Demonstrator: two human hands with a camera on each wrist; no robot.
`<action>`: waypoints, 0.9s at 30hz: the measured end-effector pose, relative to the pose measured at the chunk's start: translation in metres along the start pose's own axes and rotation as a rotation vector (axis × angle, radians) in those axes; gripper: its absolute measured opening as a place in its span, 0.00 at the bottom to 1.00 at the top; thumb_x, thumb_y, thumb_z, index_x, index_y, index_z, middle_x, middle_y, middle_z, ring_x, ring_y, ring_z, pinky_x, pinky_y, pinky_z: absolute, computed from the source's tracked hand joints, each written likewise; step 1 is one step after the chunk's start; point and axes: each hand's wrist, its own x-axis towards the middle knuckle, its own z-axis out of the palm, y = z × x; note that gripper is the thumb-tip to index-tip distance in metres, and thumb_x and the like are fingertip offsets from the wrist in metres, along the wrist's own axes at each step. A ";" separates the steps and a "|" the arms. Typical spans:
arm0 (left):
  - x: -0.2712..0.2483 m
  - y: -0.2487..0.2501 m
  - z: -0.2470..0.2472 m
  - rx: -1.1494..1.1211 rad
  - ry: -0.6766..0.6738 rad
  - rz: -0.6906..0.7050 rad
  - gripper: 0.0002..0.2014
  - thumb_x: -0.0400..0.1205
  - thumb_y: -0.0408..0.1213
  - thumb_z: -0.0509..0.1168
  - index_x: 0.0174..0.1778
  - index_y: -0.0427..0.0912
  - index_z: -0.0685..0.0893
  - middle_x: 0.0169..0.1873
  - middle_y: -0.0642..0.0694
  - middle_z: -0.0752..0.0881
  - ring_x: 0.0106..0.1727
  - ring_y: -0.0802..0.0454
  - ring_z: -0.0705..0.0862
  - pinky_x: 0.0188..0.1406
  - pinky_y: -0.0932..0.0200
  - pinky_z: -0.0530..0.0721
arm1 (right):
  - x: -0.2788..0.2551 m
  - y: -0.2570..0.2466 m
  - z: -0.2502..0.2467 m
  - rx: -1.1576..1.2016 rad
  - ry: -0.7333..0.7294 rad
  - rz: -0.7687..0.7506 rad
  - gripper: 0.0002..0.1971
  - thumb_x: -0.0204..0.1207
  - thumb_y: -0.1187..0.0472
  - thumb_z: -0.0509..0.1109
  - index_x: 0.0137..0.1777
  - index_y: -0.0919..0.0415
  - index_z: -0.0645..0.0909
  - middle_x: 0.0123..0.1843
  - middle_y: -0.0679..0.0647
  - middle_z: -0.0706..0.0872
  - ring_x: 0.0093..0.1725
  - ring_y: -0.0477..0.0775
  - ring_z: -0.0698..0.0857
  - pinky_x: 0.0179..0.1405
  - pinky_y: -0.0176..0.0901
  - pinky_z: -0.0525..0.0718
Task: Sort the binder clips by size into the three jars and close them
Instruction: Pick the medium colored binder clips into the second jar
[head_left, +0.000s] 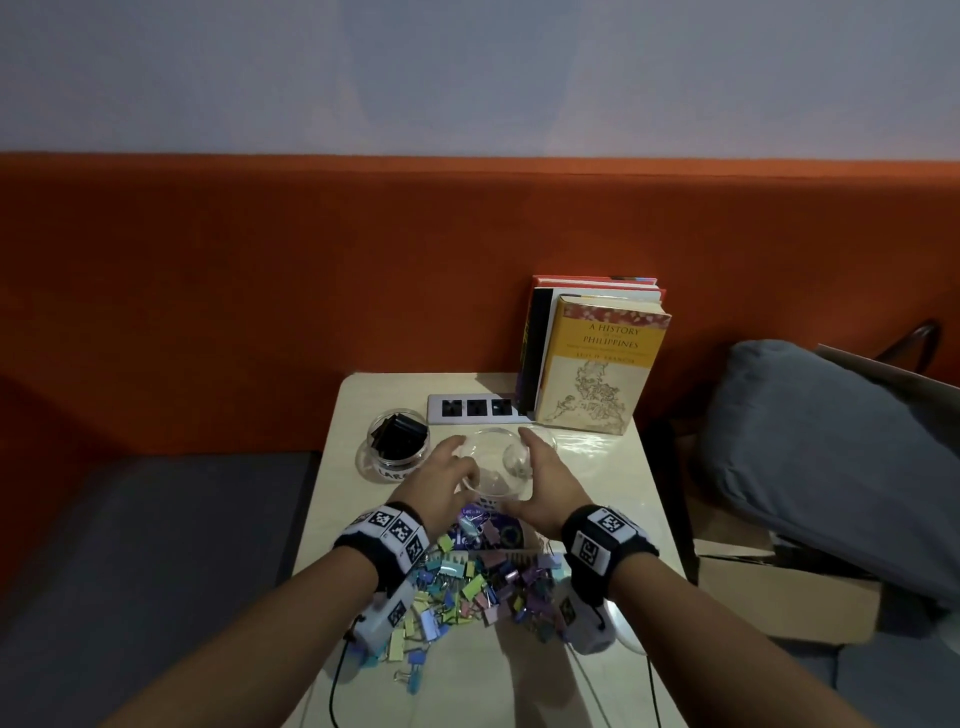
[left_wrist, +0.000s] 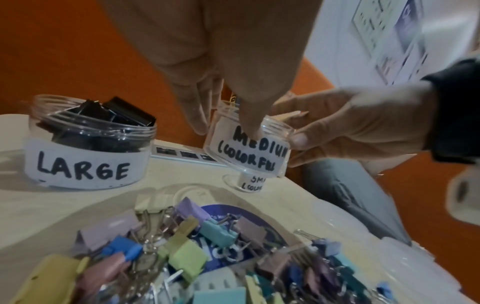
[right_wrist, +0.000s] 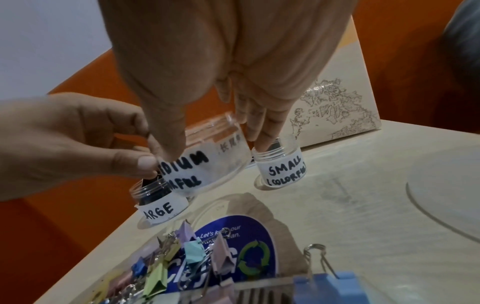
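Head view is showing a pale table (head_left: 597, 493) against an orange wall (head_left: 208, 286), both hands' grip clamping the tilted medium jar (left_wrist: 246, 152), whose label only wrist views are revealing.

Three clear jars (right_wrist: 213, 164) stand behind the one heap of colourful binder clips (head_left: 467, 587), too many to count. Three books (head_left: 597, 358) lean behind the jars. Two hands (head_left: 441, 478).

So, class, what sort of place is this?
Probably a home or lounge corner: a small cream side table against an orange upholstered bench back, upright books and a grey cushion.
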 end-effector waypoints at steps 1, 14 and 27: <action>-0.007 0.001 -0.001 -0.030 -0.014 0.022 0.05 0.82 0.40 0.70 0.51 0.47 0.82 0.83 0.48 0.61 0.77 0.46 0.71 0.74 0.54 0.71 | -0.002 0.000 0.000 -0.002 -0.020 0.001 0.54 0.66 0.58 0.83 0.86 0.56 0.52 0.82 0.54 0.67 0.78 0.55 0.72 0.69 0.35 0.69; -0.088 -0.036 0.016 0.043 -0.110 -0.082 0.08 0.83 0.37 0.65 0.57 0.49 0.84 0.57 0.51 0.83 0.61 0.52 0.80 0.61 0.58 0.79 | -0.116 0.054 0.031 0.046 -0.198 -0.052 0.54 0.49 0.49 0.89 0.75 0.48 0.63 0.70 0.45 0.72 0.65 0.43 0.78 0.64 0.31 0.79; -0.131 -0.042 0.045 0.239 -0.184 -0.064 0.11 0.79 0.45 0.68 0.57 0.55 0.80 0.56 0.55 0.81 0.60 0.52 0.79 0.56 0.56 0.77 | -0.164 0.072 0.065 -0.134 -0.284 0.035 0.55 0.49 0.42 0.85 0.75 0.41 0.57 0.68 0.41 0.75 0.63 0.42 0.78 0.62 0.36 0.79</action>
